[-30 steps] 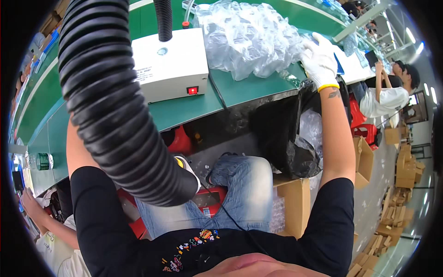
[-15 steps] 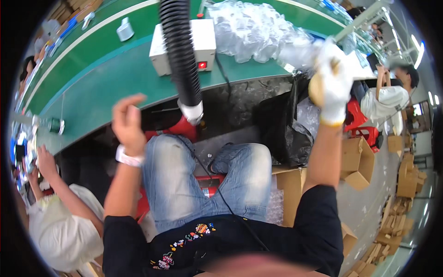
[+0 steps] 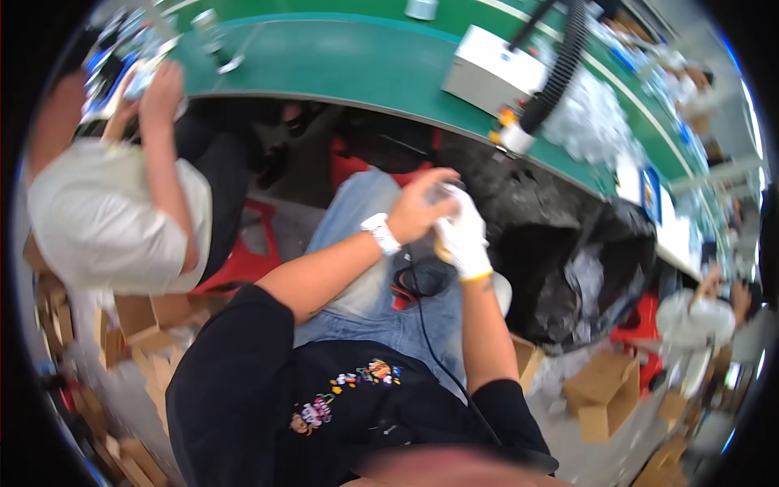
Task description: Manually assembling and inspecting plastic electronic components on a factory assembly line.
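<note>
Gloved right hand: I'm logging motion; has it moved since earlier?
Yes, the gloved right hand moved left, from right of the black plastic bag to its left.

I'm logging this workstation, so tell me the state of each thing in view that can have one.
Left hand: bare, fingers bent.
Right hand: gloved, close to the left; grip blurred.
Small item: between the hands, too blurred to identify.
Hose: hanging, end near the bench.
White box: standing on the bench.
Clear plastic: heaped on the bench.
Black bag: slack, crumpled.
Largest carton at right: open.
</note>
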Motion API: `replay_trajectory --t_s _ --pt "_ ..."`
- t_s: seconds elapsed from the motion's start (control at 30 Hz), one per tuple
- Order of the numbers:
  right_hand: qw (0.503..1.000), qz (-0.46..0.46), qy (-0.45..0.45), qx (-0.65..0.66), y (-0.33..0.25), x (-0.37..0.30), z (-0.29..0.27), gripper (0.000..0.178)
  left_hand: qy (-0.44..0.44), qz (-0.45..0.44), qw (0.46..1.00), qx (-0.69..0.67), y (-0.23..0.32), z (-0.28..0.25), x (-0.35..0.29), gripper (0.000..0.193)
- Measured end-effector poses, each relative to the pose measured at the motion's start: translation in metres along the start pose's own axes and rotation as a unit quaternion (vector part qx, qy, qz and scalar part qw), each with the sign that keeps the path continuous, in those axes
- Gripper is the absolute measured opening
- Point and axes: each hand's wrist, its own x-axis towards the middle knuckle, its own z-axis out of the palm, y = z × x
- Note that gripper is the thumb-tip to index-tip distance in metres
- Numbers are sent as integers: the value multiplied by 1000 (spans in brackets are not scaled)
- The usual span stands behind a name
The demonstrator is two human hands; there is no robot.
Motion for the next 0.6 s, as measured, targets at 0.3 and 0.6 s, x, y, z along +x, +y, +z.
replay_trajectory --t_s 0.3,0.6 --pt "948 262 -157 90 20 -50 -68 51 13 29 998 52 8 34 3 38" --pt "917 80 382 86 56 -84 -119 60 53 -115 992 -20 12 16 -3 42"
